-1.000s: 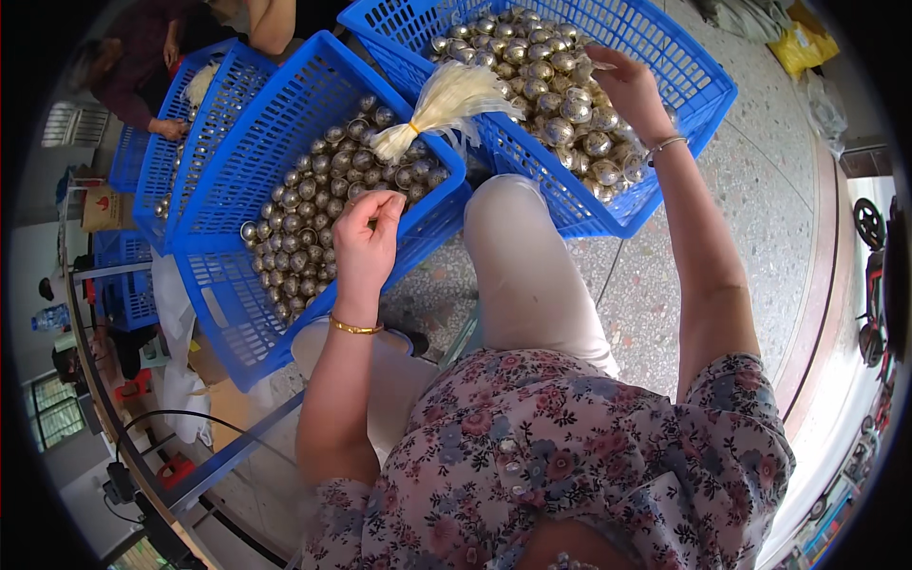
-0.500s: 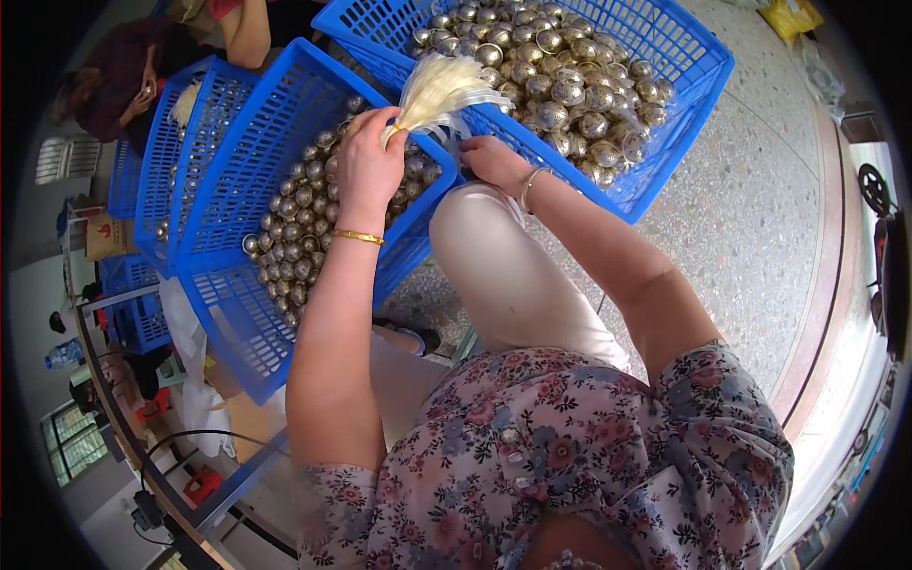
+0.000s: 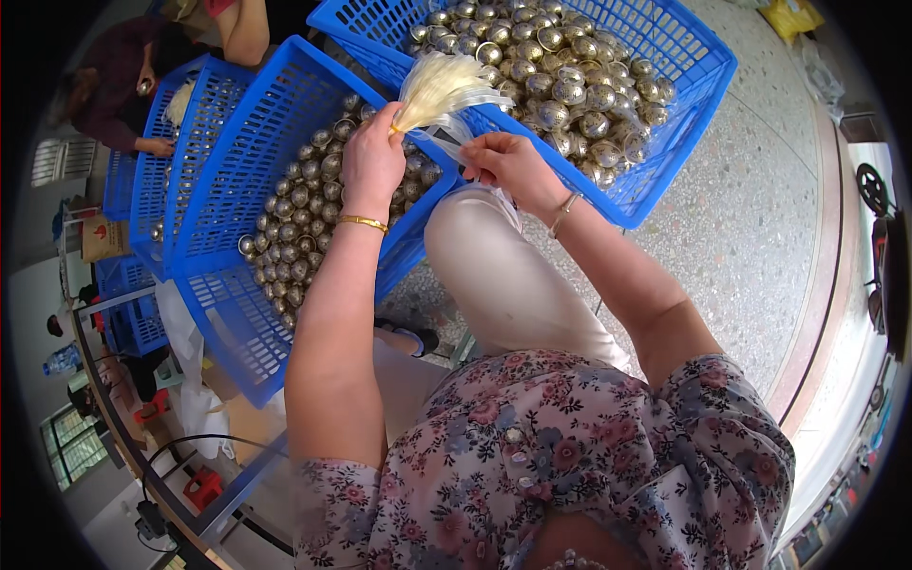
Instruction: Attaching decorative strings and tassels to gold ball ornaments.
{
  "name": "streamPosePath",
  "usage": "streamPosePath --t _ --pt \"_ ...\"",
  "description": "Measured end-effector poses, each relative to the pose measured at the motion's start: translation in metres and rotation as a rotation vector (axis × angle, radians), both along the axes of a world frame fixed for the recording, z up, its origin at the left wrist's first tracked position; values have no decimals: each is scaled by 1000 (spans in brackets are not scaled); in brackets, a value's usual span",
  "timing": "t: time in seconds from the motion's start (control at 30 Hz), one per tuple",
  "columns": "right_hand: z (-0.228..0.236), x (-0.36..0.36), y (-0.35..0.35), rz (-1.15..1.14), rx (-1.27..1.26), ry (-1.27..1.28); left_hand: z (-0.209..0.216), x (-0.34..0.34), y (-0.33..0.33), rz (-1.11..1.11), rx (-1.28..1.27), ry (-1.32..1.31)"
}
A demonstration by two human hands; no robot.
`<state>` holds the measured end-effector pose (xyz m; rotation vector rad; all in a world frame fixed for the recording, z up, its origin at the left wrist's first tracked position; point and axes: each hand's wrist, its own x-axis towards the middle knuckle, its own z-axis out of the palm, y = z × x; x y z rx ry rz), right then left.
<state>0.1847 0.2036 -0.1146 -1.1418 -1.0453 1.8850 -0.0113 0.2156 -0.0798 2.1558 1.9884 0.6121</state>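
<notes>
My left hand (image 3: pixel 372 159) grips the base of a pale yellow bundle of thin strips (image 3: pixel 439 87), which fans out upward over the crates. My right hand (image 3: pixel 508 163) is just to its right, fingers pinched on a thin clear strip pulled from the bundle. Both hands hover above my knee, between two blue plastic crates. The left crate (image 3: pixel 233 328) is tilted and holds several round silvery metal pieces (image 3: pixel 304 209). The right crate (image 3: pixel 665 142) is heaped with the same silvery pieces (image 3: pixel 551 76).
More blue crates (image 3: pixel 152 180) stand at the far left, where another person's hands (image 3: pixel 152 147) work. A speckled stone floor (image 3: pixel 750 247) lies to the right. A table edge with cables (image 3: pixel 161 456) runs along the lower left.
My right hand came back from the right crate to the bundle and now pinches a strip. My left hand rose from the left crate and took hold of the bundle's base.
</notes>
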Motion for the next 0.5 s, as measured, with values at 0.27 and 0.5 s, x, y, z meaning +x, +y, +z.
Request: streamPosePath --t 0.27,0.5 --pt "36 20 33 -26 207 -133 -7 2 0 55 25 -53" --pt "32 32 54 -65 349 -246 -9 1 -4 53 44 -97"
